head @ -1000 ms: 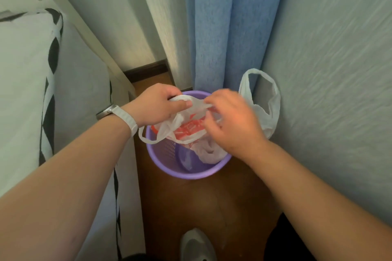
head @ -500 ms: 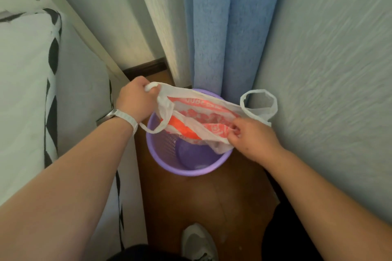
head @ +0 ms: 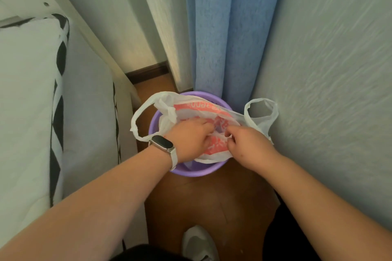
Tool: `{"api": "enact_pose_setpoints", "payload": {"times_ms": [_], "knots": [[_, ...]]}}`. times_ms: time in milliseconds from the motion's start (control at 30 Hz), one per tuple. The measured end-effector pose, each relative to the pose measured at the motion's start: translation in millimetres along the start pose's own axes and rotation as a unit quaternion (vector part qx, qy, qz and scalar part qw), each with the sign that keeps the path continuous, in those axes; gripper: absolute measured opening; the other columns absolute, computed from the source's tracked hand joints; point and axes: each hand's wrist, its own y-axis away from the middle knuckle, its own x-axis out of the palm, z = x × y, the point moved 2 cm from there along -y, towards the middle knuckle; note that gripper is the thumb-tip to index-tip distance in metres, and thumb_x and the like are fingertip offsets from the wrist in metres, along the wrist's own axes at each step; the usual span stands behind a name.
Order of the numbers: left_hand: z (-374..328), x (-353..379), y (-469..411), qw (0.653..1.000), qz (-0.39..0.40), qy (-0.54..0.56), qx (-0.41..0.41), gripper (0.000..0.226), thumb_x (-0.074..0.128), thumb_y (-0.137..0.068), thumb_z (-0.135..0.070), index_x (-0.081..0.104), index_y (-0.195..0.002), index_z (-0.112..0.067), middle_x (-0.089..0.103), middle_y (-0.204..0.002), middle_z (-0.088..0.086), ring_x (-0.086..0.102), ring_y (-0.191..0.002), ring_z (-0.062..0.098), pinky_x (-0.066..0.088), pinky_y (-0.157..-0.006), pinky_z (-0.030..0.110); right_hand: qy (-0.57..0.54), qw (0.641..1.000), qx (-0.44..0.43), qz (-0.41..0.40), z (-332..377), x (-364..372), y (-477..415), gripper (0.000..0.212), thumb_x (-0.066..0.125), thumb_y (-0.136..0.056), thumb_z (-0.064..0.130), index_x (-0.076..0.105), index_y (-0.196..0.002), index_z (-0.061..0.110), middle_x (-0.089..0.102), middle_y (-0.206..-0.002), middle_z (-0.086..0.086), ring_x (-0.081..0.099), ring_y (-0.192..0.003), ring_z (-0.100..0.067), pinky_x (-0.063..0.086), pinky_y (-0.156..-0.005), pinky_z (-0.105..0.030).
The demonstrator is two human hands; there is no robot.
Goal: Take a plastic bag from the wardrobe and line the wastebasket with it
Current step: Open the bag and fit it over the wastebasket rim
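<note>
A purple wastebasket (head: pixel 194 171) stands on the wooden floor against the blue curtain. A white plastic bag with red print (head: pixel 199 109) is spread over its mouth, one handle loop hanging off the left rim and the other standing up at the right by the wall. My left hand (head: pixel 188 139), with a watch on the wrist, reaches into the bag's middle and its curled fingers pinch the plastic. My right hand (head: pixel 246 143) is just beside it and pinches the bag's near edge with thumb and fingers. The basket's inside is mostly hidden by the bag and hands.
A white bed with a black-patterned cover (head: pixel 31 101) runs along the left. A textured wall (head: pixel 328 91) closes in the right side. The blue curtain (head: pixel 222 38) hangs behind the basket. A white shoe (head: pixel 197 241) is on the brown floor (head: pixel 212 201) below the basket.
Both hands came together from the bag's outer ends to its middle over the basket. The bag, held stretched above the rim before, now lies lower across the basket's mouth.
</note>
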Motion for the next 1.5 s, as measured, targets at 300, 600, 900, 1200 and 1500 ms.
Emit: {"api": "enact_pose_setpoints", "payload": {"times_ms": [300,600,900,1200,1500], "knots": [[101,16,5,0.987,-0.005,-0.024,-0.157,0.111,0.073,-0.065,-0.069,0.016,-0.153,-0.033,0.017,-0.160,0.012,0.016,-0.146,0.035,0.014,-0.119,0.050,0.117,0.993,-0.021,0.017,-16,21,-39,0.083,0.070,-0.076,0.039,0.026,-0.146,0.028,0.030,-0.148,-0.003,0.030,-0.134,-0.029,0.034,-0.110,-0.043],[139,26,-47,0.972,-0.009,0.142,-0.185,0.098,0.069,-0.078,-0.058,0.011,-0.153,-0.033,0.027,-0.157,0.006,0.036,-0.141,0.027,0.036,-0.112,0.043,0.063,0.995,-0.074,0.020,-29,32,-87,0.097,0.071,-0.078,0.045,0.014,-0.154,0.021,0.007,-0.162,0.001,0.012,-0.148,-0.028,0.017,-0.121,-0.040],[158,53,-23,0.951,-0.032,0.208,-0.226,0.090,0.079,-0.074,-0.027,0.029,-0.148,-0.032,0.052,-0.135,0.003,0.051,-0.123,0.023,0.038,-0.099,0.026,-0.077,0.996,0.002,0.035,-35,30,-100,0.103,0.076,-0.074,0.033,0.009,-0.151,0.039,0.035,-0.145,-0.002,0.047,-0.128,-0.022,0.043,-0.102,-0.037],[146,53,5,0.926,0.039,0.229,-0.296,0.093,0.079,-0.068,-0.040,0.024,-0.142,-0.044,0.057,-0.125,0.000,0.058,-0.112,0.023,0.049,-0.089,0.034,-0.121,0.990,0.044,0.051,-32,33,-74,0.095,0.072,-0.074,0.040,0.009,-0.145,0.051,0.048,-0.137,-0.001,0.054,-0.120,-0.024,0.048,-0.098,-0.040],[81,27,32,0.978,0.086,-0.073,-0.175,0.076,0.052,-0.080,-0.073,0.031,-0.146,-0.042,0.018,-0.160,0.005,0.016,-0.147,0.028,0.017,-0.118,0.049,0.012,0.999,-0.032,0.012,-17,15,-15,0.066,0.063,-0.083,0.055,0.043,-0.139,0.028,0.020,-0.151,-0.003,0.028,-0.135,-0.027,0.034,-0.110,-0.044]]}}
